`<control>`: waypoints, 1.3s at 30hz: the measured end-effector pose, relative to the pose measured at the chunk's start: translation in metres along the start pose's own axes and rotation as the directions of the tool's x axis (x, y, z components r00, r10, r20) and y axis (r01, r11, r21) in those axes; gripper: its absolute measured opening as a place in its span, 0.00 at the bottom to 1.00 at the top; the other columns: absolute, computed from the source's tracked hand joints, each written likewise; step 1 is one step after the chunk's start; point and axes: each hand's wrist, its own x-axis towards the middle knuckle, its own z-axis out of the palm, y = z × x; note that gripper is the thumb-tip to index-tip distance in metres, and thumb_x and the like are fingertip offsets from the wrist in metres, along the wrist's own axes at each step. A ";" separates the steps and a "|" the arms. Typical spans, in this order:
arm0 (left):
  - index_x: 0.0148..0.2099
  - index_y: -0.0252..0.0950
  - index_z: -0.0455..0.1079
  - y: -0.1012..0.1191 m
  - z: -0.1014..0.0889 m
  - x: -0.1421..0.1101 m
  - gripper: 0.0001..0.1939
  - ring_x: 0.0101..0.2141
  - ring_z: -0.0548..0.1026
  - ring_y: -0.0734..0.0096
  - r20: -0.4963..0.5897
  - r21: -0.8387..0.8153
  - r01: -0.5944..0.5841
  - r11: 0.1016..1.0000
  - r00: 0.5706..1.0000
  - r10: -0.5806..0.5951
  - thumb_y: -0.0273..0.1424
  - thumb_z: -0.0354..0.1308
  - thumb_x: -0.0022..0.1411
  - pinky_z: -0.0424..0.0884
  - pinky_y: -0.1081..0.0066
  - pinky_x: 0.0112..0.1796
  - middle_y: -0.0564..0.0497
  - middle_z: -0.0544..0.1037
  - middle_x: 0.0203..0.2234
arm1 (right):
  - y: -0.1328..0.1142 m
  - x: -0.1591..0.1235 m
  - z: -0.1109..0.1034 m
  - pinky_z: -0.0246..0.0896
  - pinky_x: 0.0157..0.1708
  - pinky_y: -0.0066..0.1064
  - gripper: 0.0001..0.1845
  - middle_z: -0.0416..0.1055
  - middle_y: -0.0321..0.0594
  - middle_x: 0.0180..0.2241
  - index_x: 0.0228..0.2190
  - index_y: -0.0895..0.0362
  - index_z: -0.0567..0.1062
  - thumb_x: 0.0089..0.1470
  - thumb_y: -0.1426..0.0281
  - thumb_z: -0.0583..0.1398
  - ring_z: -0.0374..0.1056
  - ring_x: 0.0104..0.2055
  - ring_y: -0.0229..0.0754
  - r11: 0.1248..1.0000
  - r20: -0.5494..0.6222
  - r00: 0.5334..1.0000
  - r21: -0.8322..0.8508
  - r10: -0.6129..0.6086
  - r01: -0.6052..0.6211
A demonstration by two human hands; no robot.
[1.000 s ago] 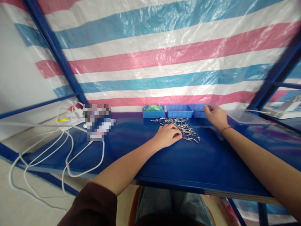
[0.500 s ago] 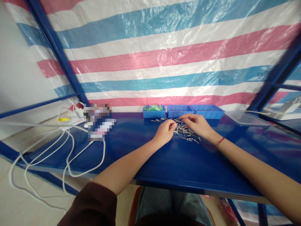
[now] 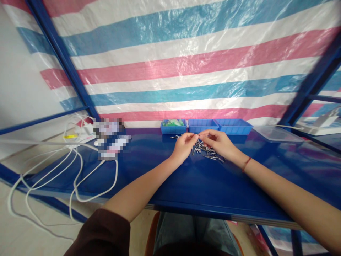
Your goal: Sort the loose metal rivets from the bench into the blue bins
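Observation:
Over a heap of small silvery rivets on the blue table, both my hands meet fingertip to fingertip. My left hand is closed in a pinch, its thumb and forefinger touching the other hand's fingertips. Also pinched, my right hand comes in from the right, above the heap's far part. Whatever sits between the fingertips is too small to make out. Part of the heap is hidden under the hands; a few rivets show past the left hand's far side.
Behind the heap stand a blue bin with green and clear plastic bags, a middle blue bin and a right blue bin. A clear plastic lid lies at the right. White cables loop over the table's left end.
My right hand has moved left and my left hand slightly left, so their fingertips now touch. Before, there was a gap between them.

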 end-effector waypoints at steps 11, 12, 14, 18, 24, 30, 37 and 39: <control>0.39 0.34 0.69 0.000 -0.002 0.003 0.12 0.34 0.75 0.72 -0.065 -0.025 -0.157 0.987 0.986 0.155 0.36 0.60 0.55 0.70 0.72 0.37 0.48 0.77 0.33 | 0.005 -0.001 0.004 0.55 0.19 0.26 0.21 0.69 0.34 0.21 0.31 0.59 0.72 0.40 0.55 0.65 0.62 0.20 0.33 0.987 0.072 0.988 0.083 0.134 -0.140; 0.38 0.34 0.69 0.000 -0.002 0.003 0.12 0.34 0.75 0.72 -0.063 -0.010 -0.168 0.986 0.984 0.167 0.37 0.59 0.56 0.70 0.72 0.37 0.48 0.77 0.33 | 0.005 -0.001 0.004 0.55 0.19 0.26 0.21 0.69 0.34 0.21 0.30 0.59 0.72 0.40 0.55 0.65 0.62 0.21 0.33 0.987 0.077 0.988 0.083 0.132 -0.138; 0.37 0.34 0.69 0.001 -0.002 0.003 0.11 0.34 0.74 0.72 -0.064 0.005 -0.190 0.982 0.980 0.190 0.37 0.59 0.56 0.70 0.72 0.37 0.48 0.77 0.33 | 0.005 -0.002 0.006 0.55 0.20 0.25 0.21 0.69 0.34 0.22 0.30 0.58 0.72 0.41 0.54 0.65 0.62 0.21 0.33 0.988 0.086 0.989 0.087 0.122 -0.130; 0.37 0.34 0.68 0.002 -0.002 0.002 0.11 0.29 0.73 0.75 -0.045 -0.014 -0.211 0.977 0.977 0.210 0.37 0.58 0.57 0.69 0.74 0.34 0.51 0.76 0.29 | 0.006 -0.004 0.009 0.56 0.20 0.26 0.20 0.67 0.34 0.20 0.29 0.58 0.72 0.48 0.52 0.60 0.61 0.20 0.33 0.989 0.146 0.983 0.075 0.113 -0.125; 0.41 0.36 0.67 0.001 -0.002 0.002 0.09 0.29 0.72 0.78 -0.041 0.009 -0.176 0.984 0.983 0.176 0.35 0.55 0.61 0.69 0.76 0.33 0.51 0.74 0.33 | 0.006 -0.004 0.009 0.56 0.21 0.27 0.20 0.66 0.33 0.19 0.31 0.57 0.72 0.44 0.53 0.63 0.60 0.21 0.34 0.992 -0.076 0.996 0.118 0.052 -0.043; 0.40 0.36 0.65 0.001 0.001 0.001 0.07 0.29 0.72 0.78 0.039 0.029 -0.016 0.999 0.999 0.015 0.33 0.51 0.63 0.66 0.79 0.28 0.52 0.72 0.32 | -0.005 -0.005 0.008 0.56 0.22 0.29 0.16 0.66 0.33 0.20 0.28 0.56 0.72 0.44 0.56 0.64 0.60 0.22 0.35 0.996 -0.160 0.983 0.009 -0.090 0.093; 0.47 0.37 0.66 -0.002 -0.003 -0.003 0.12 0.35 0.73 0.69 0.117 0.428 -0.125 0.895 0.990 0.082 0.35 0.51 0.62 0.68 0.68 0.41 0.50 0.75 0.34 | 0.030 0.022 -0.044 0.61 0.23 0.31 0.14 0.73 0.42 0.29 0.33 0.57 0.73 0.47 0.60 0.60 0.68 0.25 0.41 0.976 -0.478 0.876 -0.213 -0.061 -0.048; 0.48 0.38 0.67 -0.001 -0.005 -0.007 0.13 0.41 0.72 0.64 0.249 0.576 -0.238 0.782 0.962 0.109 0.34 0.53 0.61 0.66 0.63 0.46 0.48 0.75 0.38 | 0.046 0.027 -0.069 0.63 0.31 0.36 0.13 0.74 0.44 0.33 0.36 0.57 0.74 0.50 0.63 0.57 0.70 0.28 0.44 0.865 -0.567 0.814 -0.465 -0.128 -0.188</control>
